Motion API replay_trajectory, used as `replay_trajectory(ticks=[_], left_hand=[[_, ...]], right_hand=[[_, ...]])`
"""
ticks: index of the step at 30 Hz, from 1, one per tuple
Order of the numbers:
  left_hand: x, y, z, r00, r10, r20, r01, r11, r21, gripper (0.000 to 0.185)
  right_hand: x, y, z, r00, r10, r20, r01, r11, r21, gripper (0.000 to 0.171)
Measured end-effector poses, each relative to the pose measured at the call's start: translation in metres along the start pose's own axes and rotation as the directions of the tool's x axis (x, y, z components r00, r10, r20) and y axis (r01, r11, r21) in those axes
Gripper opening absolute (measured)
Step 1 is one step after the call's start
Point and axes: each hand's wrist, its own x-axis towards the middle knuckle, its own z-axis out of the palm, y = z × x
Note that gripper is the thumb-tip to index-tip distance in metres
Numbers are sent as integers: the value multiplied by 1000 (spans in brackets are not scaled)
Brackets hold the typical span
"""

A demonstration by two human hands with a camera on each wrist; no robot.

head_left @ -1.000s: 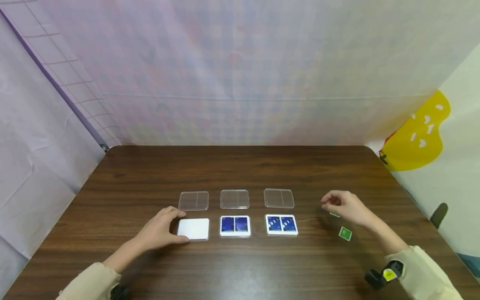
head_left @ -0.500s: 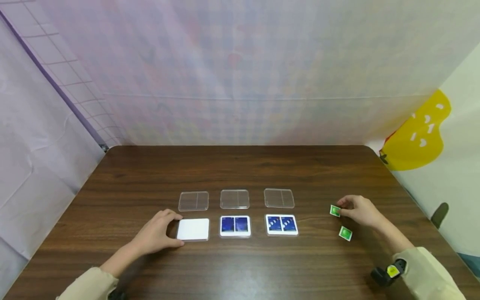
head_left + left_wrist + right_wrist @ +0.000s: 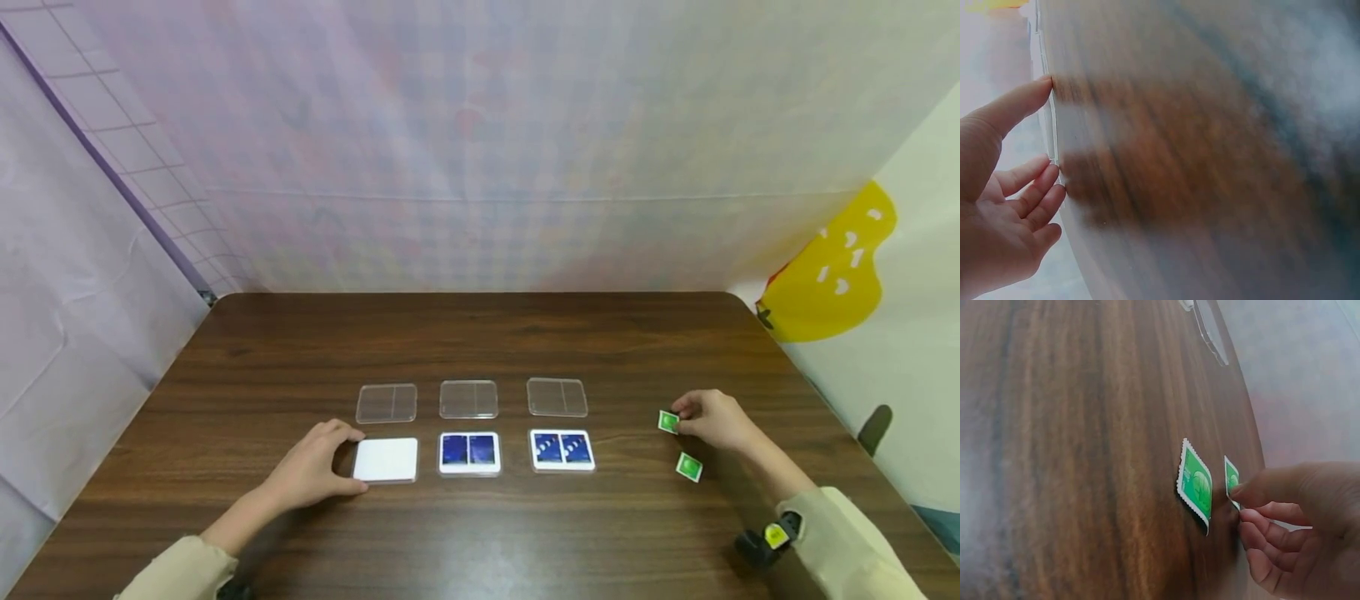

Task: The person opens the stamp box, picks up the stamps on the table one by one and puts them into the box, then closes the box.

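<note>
Green, perforated and stamp-like, one small square [image 3: 668, 422] is pinched at its edge between thumb and fingertips of the right hand [image 3: 712, 420], out at about 3 o'clock on the wooden table [image 3: 480, 333]. The right wrist view shows this stamp [image 3: 1231, 481] tipped up on edge against the wood, a grip that suits lifting so thin a piece. A second green stamp [image 3: 689, 467] lies flat just beside it, toward 4 o'clock, untouched.

The left hand [image 3: 315, 471] is at about 8 o'clock, fingers nearly straight, thumb and fingertips set against the left edge of a white square case [image 3: 386, 460]; judged to be steadying it rather than gripping. The left wrist view confirms fingertips [image 3: 1047, 178] touching a thin clear edge, but the rest of that view is blurred.

The hands are well apart.

In the near row, right of the white case, are two cases showing blue cards: the middle one [image 3: 469, 452] and the right one [image 3: 562, 449]. Behind them, toward 12 o'clock, three clear divided lids [image 3: 468, 399] lie in a row, apart from the cases.

Between the pinched stamp and the white case stand the two blue-filled cases; a straight path across would pass over them.
</note>
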Motion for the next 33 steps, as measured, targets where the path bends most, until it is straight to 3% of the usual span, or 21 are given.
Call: replay_trajectory(ticks=[10,22,33], left_hand=[[0,-1,2,1000,1,-11,-1,1000,-4,58],[-3,-2,3,1000,-6,-16,6,1000,-7,58],[-2,-3,4,1000,-3,-19,4,1000,2,57]], right_hand=[[6,0,-2,999,27,43,-27,1000,2,15],[8,-3,3,999,-22,29,22,1000,14,16],[12,0,-2,995,-12,103,10,1000,26,16]])
